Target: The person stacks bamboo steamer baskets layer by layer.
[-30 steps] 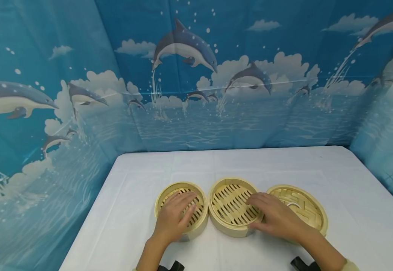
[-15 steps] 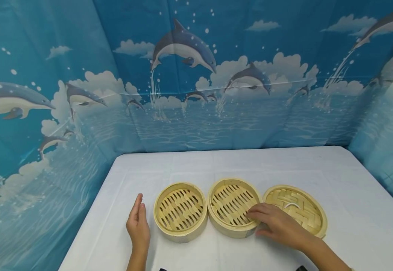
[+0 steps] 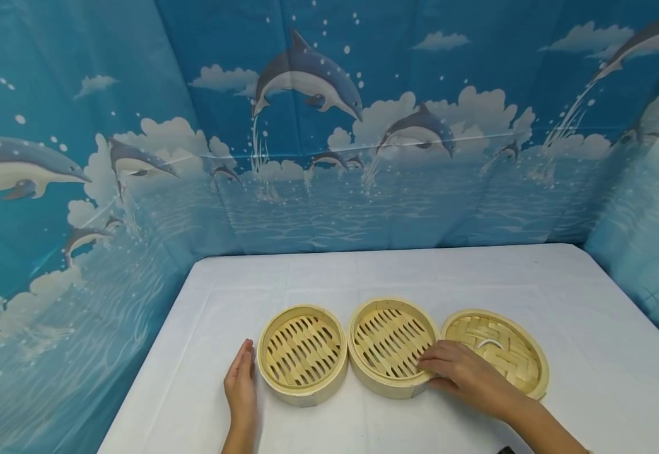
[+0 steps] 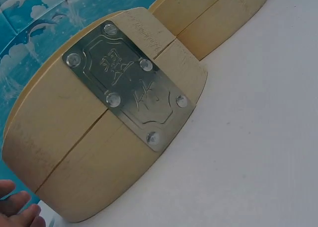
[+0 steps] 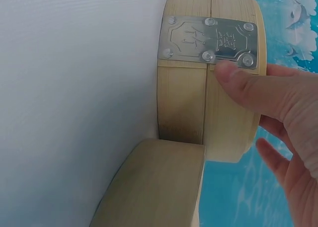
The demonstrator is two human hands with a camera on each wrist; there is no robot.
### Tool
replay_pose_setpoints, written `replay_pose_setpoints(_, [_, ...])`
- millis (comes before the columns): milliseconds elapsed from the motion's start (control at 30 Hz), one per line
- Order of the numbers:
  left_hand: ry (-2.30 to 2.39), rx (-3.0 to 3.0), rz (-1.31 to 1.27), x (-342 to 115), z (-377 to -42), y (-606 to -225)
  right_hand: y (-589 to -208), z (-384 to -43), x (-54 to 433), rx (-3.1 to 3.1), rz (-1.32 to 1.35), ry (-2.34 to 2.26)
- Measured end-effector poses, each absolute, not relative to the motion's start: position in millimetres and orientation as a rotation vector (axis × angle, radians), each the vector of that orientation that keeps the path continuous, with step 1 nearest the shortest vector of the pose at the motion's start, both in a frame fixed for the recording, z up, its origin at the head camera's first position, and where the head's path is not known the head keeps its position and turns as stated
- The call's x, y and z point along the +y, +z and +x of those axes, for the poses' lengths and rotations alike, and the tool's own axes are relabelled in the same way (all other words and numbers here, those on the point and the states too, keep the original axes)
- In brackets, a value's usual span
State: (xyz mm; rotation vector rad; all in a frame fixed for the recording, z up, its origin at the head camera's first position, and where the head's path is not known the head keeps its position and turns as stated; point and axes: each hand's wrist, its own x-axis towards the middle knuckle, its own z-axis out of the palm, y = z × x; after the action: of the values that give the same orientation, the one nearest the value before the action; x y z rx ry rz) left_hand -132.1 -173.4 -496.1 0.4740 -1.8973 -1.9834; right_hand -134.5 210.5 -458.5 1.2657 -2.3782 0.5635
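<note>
Two round bamboo steamer baskets with slatted bottoms stand side by side in the head view. Beside the left steamer basket (image 3: 303, 398) is my left hand (image 3: 242, 388), its fingers straight and pointing away from me. In the left wrist view, its fingertips (image 4: 15, 203) show at the basket's lower left edge; whether they touch it I cannot tell. My right hand (image 3: 473, 381) grips the rim of the middle steamer basket (image 3: 388, 389). Its thumb (image 5: 243, 88) presses the outer wall near a riveted metal plate (image 5: 208, 41), while the other fingers reach over the rim, partly hidden.
A woven bamboo lid (image 3: 513, 353) with a small white handle lies right of the middle basket, partly behind my right hand. All stand on a white-covered table (image 3: 363, 277). A blue dolphin-print curtain (image 3: 329, 208) surrounds the table's back and sides.
My left hand has left the top of the left basket, swung out to its left, then come closer to its side. The right hand has shifted slightly and now grips the middle basket's rim.
</note>
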Motion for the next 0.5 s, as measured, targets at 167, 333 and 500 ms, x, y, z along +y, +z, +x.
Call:
replay_pose_setpoints(167, [-2.042,-1.895,0.471,-170.9,-132.1,-497.3,-458.8,-134.6,210.6,-2.358,1.288,0.59])
replay_pose_setpoints(333, [-2.098,-1.864,0.432,-169.6,-132.6,-499.4,-457.4,-133.9,211.4,-2.362,1.294,0.575])
replay_pose_setpoints(500, [-2.084,-1.902,0.422,-169.0,-132.6,-501.5,-454.6,-134.5,211.5,-2.369,1.308,0.55])
